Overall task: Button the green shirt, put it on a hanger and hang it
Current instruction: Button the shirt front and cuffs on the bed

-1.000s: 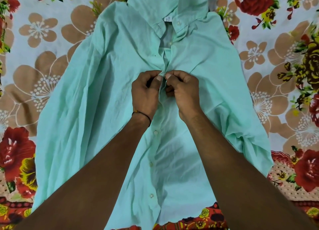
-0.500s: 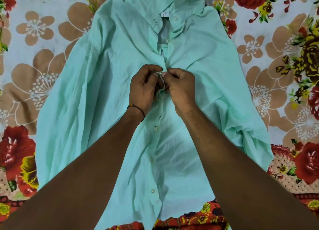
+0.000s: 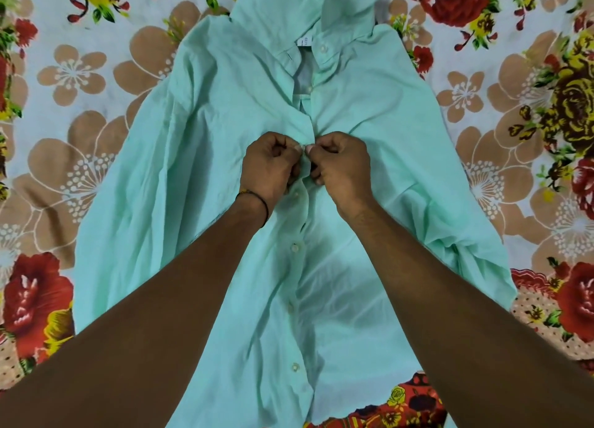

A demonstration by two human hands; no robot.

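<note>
The mint-green shirt (image 3: pixel 199 157) lies front up and spread flat, collar at the top of the view. My left hand (image 3: pixel 270 167) and my right hand (image 3: pixel 340 167) meet at the chest part of its placket. Each pinches one edge of the shirt's front, fingertips almost touching. Below my hands several white buttons (image 3: pixel 294 247) run down the front, done up. Above them the neck stands open, with the collar button (image 3: pixel 323 48) loose. No hanger is in view.
The shirt rests on a flowered bedsheet (image 3: pixel 80 112) with brown, red and yellow blooms, which fills the whole view. Both sleeves lie along the shirt's sides, the right one bunched near its cuff (image 3: pixel 466 250).
Both hands stay at the same spot on the placket, and the thumbs have shifted slightly as they work the edges together. The camera has tilted a little, so the shirt sits lower in view.
</note>
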